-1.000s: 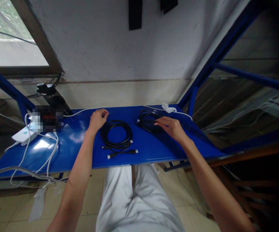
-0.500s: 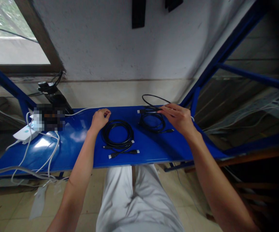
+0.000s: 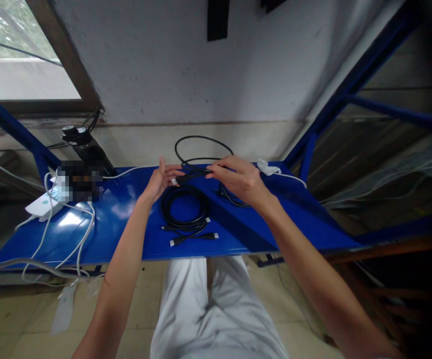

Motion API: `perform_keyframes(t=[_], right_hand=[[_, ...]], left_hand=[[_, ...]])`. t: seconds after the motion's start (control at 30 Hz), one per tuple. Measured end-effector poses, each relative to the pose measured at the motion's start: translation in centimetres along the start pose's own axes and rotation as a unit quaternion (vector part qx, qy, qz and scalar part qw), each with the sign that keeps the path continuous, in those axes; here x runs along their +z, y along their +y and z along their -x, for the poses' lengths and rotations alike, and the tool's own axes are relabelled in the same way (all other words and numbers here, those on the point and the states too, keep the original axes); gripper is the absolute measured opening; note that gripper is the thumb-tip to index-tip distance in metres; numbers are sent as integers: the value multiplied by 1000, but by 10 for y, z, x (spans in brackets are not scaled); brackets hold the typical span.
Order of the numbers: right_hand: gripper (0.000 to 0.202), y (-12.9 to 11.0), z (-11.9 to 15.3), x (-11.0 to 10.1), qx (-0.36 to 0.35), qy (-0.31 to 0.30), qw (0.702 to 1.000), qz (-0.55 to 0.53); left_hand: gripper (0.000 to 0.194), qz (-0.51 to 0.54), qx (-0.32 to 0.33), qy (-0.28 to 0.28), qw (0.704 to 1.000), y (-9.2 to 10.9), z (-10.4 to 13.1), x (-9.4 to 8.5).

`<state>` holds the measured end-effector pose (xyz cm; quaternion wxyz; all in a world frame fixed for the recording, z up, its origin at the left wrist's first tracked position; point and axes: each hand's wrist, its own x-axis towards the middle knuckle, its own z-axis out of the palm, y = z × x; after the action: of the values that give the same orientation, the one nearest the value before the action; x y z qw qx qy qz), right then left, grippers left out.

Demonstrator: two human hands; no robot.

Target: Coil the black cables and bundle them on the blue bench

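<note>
From here I have the right hand [image 3: 240,174] pinched on a cable [image 3: 197,173], two o'clock from the coil [image 3: 165,206]; the left hand [image 3: 158,181], spread apart, sits near the plug [image 3: 179,180], toward eleven.

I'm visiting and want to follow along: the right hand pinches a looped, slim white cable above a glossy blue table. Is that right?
Not quite: the looped, slim cable is black, not white. The head view shows the right hand pinching it above the glossy blue table.
</note>
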<state>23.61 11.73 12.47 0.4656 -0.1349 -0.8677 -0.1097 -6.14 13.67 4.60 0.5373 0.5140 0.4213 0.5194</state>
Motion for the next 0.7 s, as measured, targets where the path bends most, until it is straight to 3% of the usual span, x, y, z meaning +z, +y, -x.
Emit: perform_keyframes(t=[0.07, 0.13, 0.33, 0.5, 0.7], right_hand=[[15, -1, 2, 25, -21, -35, 999, -18], [15, -1, 7, 47, -33, -61, 997, -34], [18, -2, 40, 91, -6, -117, 985, -128], [24, -2, 66, 104, 53, -136, 965, -216], [26, -4, 73, 106, 88, -141, 952, -258]], left_hand=[[99, 63, -59, -44, 995, 7, 3, -1], [94, 91, -88, -58, 990, 11, 5, -4], [53, 45, -50, 16, 998, 0, 1, -5], [40, -25, -4, 65, 998, -14, -8, -3], [47, -74, 14, 102, 992, -17, -10, 1]])
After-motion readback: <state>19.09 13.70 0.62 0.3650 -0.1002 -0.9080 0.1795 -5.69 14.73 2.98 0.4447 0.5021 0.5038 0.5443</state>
